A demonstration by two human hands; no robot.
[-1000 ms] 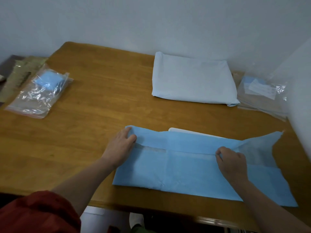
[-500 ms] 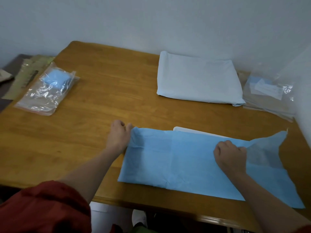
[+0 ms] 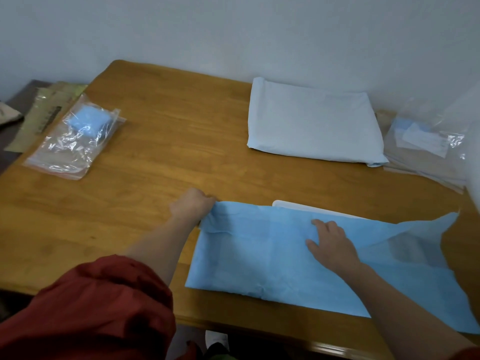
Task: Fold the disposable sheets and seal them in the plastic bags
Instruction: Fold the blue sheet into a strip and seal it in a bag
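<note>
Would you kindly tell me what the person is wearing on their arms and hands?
The left hand and the right hand are bare: no gloves, rings or watch show. A loose, rumpled red sleeve is bunched above the left forearm, and both forearms are uncovered. A sliver of red fabric shows on the right arm at the frame corner.

The brown wooden table (image 3: 181, 152) carries five items. Nearest me, along the front edge, lies the light blue non-woven disposable sheet (image 3: 259, 261), spread flat, its right end uneven and thinner. A flat white panel (image 3: 311, 207) shows from under the sheet's far edge. Toward the far right lies the pale folded stack of sheets (image 3: 314, 123), just beside the crinkled clear plastic bags (image 3: 426, 141) at the right edge. On my left lies the clear plastic bag holding a folded blue sheet (image 3: 75, 141).
</note>
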